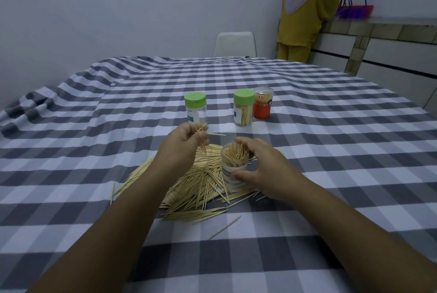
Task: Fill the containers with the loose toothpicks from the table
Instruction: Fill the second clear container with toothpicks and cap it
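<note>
A heap of loose toothpicks (198, 188) lies on the checked tablecloth in front of me. An open clear container (234, 162) stands upright at the heap's right side, partly filled with toothpicks. My right hand (260, 167) grips this container, fingers over its rim and thumb on its lower wall. My left hand (182, 146) is raised above the heap and pinches a small bunch of toothpicks (204, 135), to the left of the container's mouth.
Three more containers stand farther back: a nearly empty green-lidded one (195, 108), a full green-lidded one (243, 108) and an orange one (263, 103). A stray toothpick (224, 227) lies near me. A white chair (235, 44) and a person (305, 13) are beyond the table.
</note>
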`<state>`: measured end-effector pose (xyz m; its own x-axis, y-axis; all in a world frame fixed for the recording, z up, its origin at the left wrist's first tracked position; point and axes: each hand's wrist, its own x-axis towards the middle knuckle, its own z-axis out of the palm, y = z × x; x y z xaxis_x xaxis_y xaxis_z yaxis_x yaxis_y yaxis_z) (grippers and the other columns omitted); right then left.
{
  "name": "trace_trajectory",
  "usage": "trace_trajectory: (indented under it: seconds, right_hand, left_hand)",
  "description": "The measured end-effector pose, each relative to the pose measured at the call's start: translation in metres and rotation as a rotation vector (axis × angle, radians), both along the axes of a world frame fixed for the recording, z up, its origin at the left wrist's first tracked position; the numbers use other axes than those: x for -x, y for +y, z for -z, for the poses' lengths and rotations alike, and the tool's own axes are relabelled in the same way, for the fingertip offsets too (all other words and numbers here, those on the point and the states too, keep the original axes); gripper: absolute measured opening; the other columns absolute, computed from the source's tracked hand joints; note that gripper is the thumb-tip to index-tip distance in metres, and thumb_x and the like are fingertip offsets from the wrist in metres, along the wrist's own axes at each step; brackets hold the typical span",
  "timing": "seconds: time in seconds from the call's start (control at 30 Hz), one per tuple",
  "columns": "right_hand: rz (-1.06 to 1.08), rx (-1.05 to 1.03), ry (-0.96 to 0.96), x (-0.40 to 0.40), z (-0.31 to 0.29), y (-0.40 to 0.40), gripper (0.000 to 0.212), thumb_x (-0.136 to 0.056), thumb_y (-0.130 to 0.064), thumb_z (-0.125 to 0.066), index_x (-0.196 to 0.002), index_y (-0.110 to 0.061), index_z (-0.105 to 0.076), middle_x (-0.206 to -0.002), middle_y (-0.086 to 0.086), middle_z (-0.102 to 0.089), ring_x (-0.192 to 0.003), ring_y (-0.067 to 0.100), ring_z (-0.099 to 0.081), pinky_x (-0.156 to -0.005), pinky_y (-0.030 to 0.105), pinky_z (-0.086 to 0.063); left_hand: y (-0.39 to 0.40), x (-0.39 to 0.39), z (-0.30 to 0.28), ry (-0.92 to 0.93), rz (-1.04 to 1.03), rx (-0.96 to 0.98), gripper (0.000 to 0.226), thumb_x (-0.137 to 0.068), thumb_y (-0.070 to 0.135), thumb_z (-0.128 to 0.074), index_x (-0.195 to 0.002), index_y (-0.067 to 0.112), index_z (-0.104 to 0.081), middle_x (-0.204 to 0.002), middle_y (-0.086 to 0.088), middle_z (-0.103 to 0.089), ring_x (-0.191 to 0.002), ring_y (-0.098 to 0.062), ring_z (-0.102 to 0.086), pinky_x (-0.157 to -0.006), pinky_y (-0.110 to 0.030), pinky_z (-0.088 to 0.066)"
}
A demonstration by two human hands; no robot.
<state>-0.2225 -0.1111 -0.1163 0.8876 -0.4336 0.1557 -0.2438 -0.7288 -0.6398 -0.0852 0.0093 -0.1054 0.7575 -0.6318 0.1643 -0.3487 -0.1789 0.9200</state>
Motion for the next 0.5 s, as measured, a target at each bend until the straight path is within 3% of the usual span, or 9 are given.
trace_trajectory:
  seconds: [0.17, 0.3, 0.5]
  right_hand:
    - [0.001, 0.000, 0.003, -0.001, 0.000, 0.000, 0.076, -0.080, -0.030, -0.071, -0.144, -0.028, -0.030, -0.137, -0.008, -0.041, -0.119, 0.006, -0.041, -0.089, 0.017, -0.038]
    - [0.002, 0.009, 0.001, -0.001, 0.001, 0.000, 0.075, -0.081, -0.030, -0.071, -0.144, -0.028, -0.030, -0.137, -0.008, -0.041, -0.119, 0.006, -0.042, -0.090, 0.017, -0.037]
    - [0.001, 0.012, -0.009, -0.001, 0.002, -0.001, 0.075, -0.081, -0.030, -0.070, -0.144, -0.028, -0.030, -0.137, -0.008, -0.041, -0.119, 0.006, -0.042, -0.091, 0.017, -0.036]
  left_hand:
    - [-0.004, 0.006, 0.000, 0.045, -0.006, 0.077, 0.019, -0.099, 0.021, -0.044, -0.107, 0.029, -0.059, -0.092, 0.006, -0.070, -0.098, -0.019, -0.062, -0.080, -0.029, -0.045]
    - [-0.004, 0.012, -0.001, 0.053, 0.022, 0.110, 0.019, -0.098, 0.018, -0.045, -0.098, 0.026, -0.063, -0.094, 0.005, -0.069, -0.099, -0.011, -0.059, -0.083, -0.025, -0.042]
    - [-0.007, 0.015, 0.001, 0.074, 0.051, 0.172, 0.020, -0.101, 0.028, -0.039, -0.111, 0.018, -0.052, -0.093, 0.016, -0.073, -0.110, -0.003, -0.055, -0.094, -0.031, -0.034]
